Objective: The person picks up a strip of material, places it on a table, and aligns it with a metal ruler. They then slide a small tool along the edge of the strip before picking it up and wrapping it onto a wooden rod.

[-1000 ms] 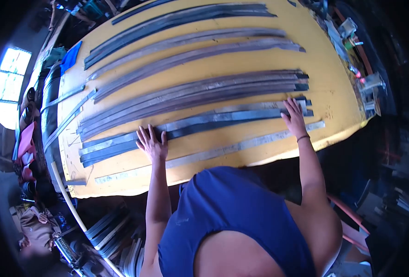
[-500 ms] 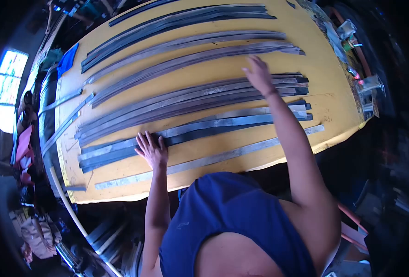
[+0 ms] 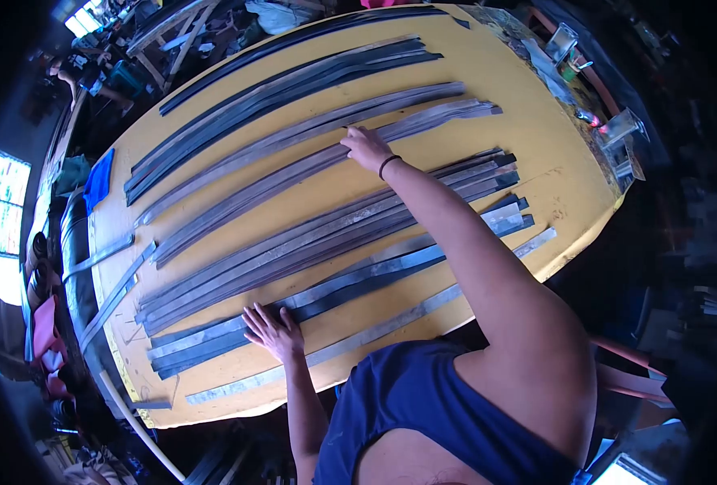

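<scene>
My left hand (image 3: 274,331) lies flat with fingers spread on a row of long, flat, dark grey strips (image 3: 350,284) near the table's front edge. My right hand (image 3: 366,149) reaches across to the brownish strips (image 3: 278,179) farther back. Its fingers are bent together at the edge of that bundle; whatever is between them is too small or hidden to tell. Between the two hands runs a thick group of grey and brown strips (image 3: 326,222). One single pale grey strip (image 3: 358,347) lies closest to my body, partly covered by my right arm.
More strip bundles (image 3: 286,105) lie toward the back of the yellow table (image 3: 569,162). A blue cloth (image 3: 99,181) hangs at the left edge. Metal clamp-like pieces (image 3: 619,128) stand along the right edge. Another person (image 3: 92,81) is in the far left background.
My right hand has moved left and down onto the brownish bundle, its fingers now bent. My left hand stays on the dark strips. The camera view has turned and shifted.
</scene>
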Action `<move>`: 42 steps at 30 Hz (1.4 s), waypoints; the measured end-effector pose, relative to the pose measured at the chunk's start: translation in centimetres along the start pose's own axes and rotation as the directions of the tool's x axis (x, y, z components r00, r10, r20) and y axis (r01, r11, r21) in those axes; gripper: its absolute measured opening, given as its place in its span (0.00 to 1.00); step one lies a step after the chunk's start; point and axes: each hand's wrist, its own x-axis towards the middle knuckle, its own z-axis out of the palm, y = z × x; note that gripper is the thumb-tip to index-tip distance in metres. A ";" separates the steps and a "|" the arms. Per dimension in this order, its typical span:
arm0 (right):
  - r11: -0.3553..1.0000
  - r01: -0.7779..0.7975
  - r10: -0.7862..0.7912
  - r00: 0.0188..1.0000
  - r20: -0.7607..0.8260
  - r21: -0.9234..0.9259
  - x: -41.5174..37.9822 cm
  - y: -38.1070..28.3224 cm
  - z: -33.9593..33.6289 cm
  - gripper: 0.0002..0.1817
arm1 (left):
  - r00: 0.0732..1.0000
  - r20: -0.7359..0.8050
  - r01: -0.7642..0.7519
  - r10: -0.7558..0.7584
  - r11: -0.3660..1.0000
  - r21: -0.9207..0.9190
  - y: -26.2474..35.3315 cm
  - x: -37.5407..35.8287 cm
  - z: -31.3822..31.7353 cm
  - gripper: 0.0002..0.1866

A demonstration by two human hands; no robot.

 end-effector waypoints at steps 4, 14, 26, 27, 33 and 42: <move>0.990 -0.107 0.114 0.990 0.077 -0.091 -0.9 5.4 -3.1 0.27 | 1.000 0.002 -0.010 0.010 1.000 0.005 0.0 -0.1 0.1 0.38; 0.902 -0.254 0.276 0.961 0.016 -0.349 -4.0 20.4 -10.1 0.10 | 1.000 0.012 -0.018 0.018 1.000 0.014 0.3 -0.1 0.2 0.38; 0.952 -0.218 0.266 0.937 0.229 -0.215 -0.3 13.9 -18.2 0.05 | 0.999 0.010 -0.044 0.043 0.996 0.075 -0.2 0.0 0.4 0.35; 0.969 -0.169 0.205 0.957 0.203 -0.180 0.2 13.0 -18.5 0.06 | 0.999 -0.001 -0.048 0.048 0.997 0.060 -0.1 0.1 0.4 0.35; 0.996 -0.018 0.054 0.904 0.424 -0.089 5.5 10.6 -17.0 0.10 | 0.999 0.009 -0.044 0.044 0.996 0.077 -0.1 0.1 0.5 0.35; 0.998 0.003 0.028 0.870 0.492 -0.063 8.7 3.1 -15.6 0.13 | 1.000 0.017 -0.026 0.025 0.998 0.056 -0.2 0.2 0.4 0.35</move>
